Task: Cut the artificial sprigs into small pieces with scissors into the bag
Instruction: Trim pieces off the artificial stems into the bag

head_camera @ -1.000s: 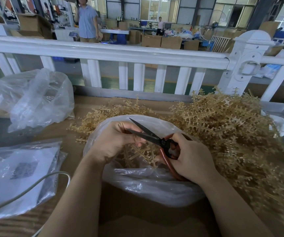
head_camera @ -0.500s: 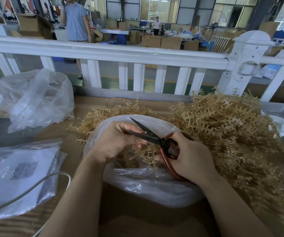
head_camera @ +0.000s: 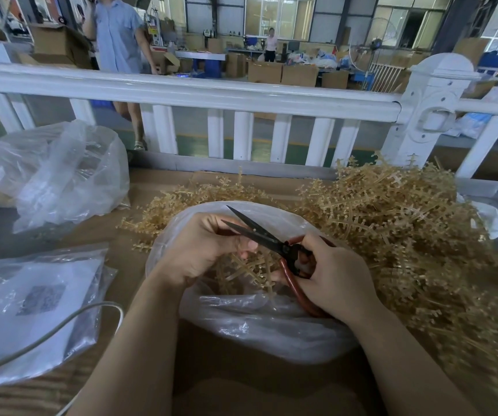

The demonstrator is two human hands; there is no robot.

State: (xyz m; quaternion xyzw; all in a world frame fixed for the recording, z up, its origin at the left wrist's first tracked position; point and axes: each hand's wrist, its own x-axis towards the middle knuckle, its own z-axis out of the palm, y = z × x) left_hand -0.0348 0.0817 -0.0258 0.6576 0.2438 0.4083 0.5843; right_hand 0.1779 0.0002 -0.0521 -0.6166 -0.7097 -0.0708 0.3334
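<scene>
A clear plastic bag (head_camera: 259,328) lies open on the cardboard-covered table in front of me. Over its mouth, my left hand (head_camera: 202,244) grips a tan artificial sprig (head_camera: 247,270) that hangs down into the bag. My right hand (head_camera: 331,274) grips the red handles of black-bladed scissors (head_camera: 259,232); the blades are parted and point up-left past my left fingers. A big heap of tan sprigs (head_camera: 407,226) is piled right of the bag and behind it.
A crumpled clear bag (head_camera: 61,175) sits at the left, a flat bagged paper sheet (head_camera: 31,307) with a white cable (head_camera: 61,328) over it lies near left. A white railing (head_camera: 211,94) runs behind the table; a person (head_camera: 118,40) walks beyond it.
The scissors and both hands have barely shifted over the bag. The person beyond the railing has walked to the left and closer.
</scene>
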